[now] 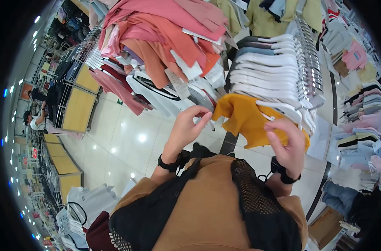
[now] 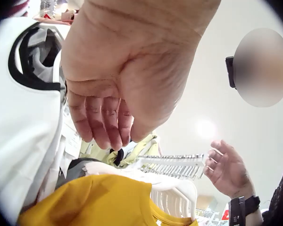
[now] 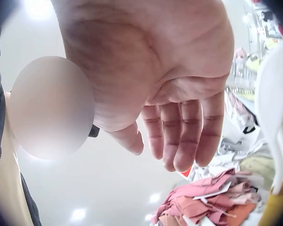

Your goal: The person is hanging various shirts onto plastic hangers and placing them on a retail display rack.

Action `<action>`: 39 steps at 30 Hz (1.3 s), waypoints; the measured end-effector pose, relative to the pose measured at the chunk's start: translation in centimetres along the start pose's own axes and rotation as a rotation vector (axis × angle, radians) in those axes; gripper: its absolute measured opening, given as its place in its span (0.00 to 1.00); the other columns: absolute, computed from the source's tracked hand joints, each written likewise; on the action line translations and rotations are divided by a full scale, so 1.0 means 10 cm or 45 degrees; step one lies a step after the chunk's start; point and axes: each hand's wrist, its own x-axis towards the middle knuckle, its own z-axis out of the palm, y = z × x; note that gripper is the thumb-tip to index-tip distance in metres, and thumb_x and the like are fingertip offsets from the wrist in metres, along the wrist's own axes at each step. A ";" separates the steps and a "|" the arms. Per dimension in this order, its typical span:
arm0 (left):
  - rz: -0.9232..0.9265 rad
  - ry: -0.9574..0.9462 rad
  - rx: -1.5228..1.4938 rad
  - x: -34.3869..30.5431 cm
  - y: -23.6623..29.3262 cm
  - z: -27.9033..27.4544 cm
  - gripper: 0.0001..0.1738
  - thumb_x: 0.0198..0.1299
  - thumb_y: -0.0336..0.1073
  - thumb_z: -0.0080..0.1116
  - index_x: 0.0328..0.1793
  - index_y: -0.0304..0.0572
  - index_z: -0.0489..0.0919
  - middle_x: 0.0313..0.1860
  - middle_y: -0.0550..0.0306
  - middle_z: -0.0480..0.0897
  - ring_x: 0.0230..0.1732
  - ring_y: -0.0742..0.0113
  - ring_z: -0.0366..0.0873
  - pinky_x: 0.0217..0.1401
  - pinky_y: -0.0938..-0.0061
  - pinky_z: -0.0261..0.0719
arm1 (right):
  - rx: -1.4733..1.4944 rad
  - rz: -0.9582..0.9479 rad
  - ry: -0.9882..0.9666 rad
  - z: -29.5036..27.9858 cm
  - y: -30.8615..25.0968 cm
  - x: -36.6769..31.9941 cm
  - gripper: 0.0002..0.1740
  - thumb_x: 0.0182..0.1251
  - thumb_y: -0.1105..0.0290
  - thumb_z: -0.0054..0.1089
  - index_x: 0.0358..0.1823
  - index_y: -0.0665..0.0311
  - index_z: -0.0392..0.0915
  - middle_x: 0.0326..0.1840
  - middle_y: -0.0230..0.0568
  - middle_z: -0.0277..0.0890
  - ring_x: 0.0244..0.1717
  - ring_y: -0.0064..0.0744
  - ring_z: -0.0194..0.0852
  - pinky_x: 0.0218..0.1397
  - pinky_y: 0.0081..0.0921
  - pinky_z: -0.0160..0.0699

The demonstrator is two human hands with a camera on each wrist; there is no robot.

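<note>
A mustard-yellow top hangs on a white hanger at the near end of a rail. Beside its left sleeve is my left hand, thumb and forefinger close together in the head view. The left wrist view shows that hand's fingers loosely bent with nothing between them, above the top. My right hand overlaps the top's other side in the head view, fingers loosely bent. From the right wrist, its fingers hang relaxed and hold nothing, with the hanger and yellow cloth at the right edge.
Behind the top stands a row of white hangers on a metal rail. Pink and orange garments are heaped to the left, above white tops. Folded clothes lie at the far right. A person is in the left background.
</note>
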 end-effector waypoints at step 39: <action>0.007 0.249 -0.304 0.45 -0.79 -2.51 0.06 0.66 0.28 0.65 0.40 0.31 0.83 0.33 0.58 0.84 0.35 0.74 0.78 0.41 0.77 0.76 | -0.693 -0.692 0.502 1.66 -0.85 3.45 0.31 0.64 0.62 0.71 0.64 0.68 0.72 0.53 0.56 0.79 0.55 0.47 0.80 0.59 0.36 0.76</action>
